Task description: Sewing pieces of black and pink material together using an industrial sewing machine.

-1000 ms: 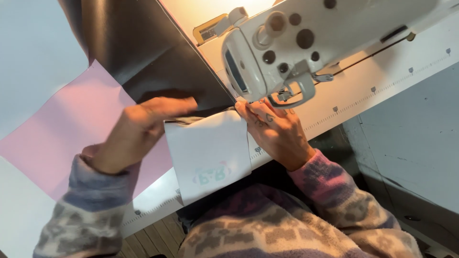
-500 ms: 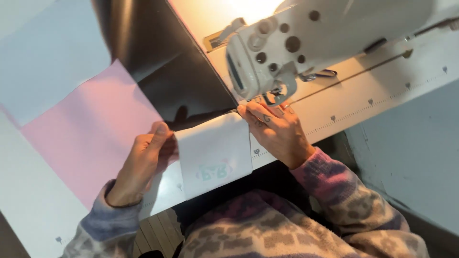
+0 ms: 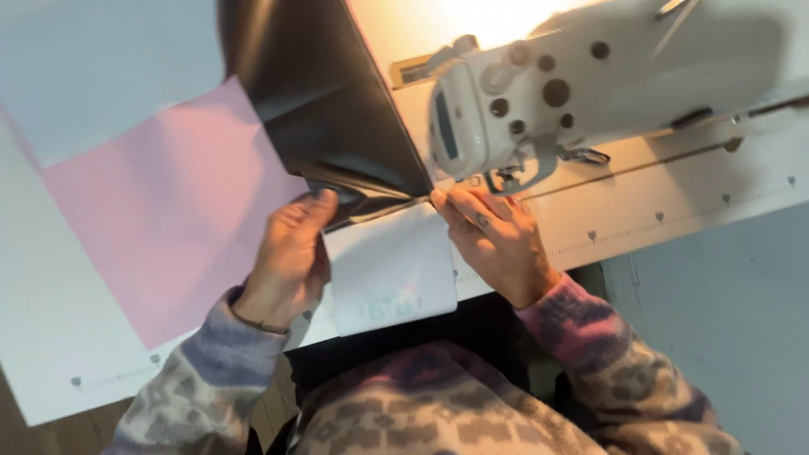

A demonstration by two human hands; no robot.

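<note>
The left hand grips the near edge of a dark grey fabric piece, its fingers curled over the folded hem where the cloth meets a white fabric panel. The right hand lies flat, fingers stretched forward and pressed down on the seam line just in front of the presser foot of the white sewing machine; it holds nothing between the fingers but pins the layers against the tabletop. The dark grey fabric piece runs up and away from the hands, spread over the left part of the machine bed, its lower corner folded back between the two hands. The white fabric panel hangs from the seam toward the person, over the tabletop's front edge, with a faint greenish mark near its lower end. To the left, under the left wrist, lies a large pink sheet, flat on the tabletop, with a pale blue-grey sheet beyond it. The person's patterned sleeves fill the lower frame. Small printed markers line the tabletop's front edge.
</note>
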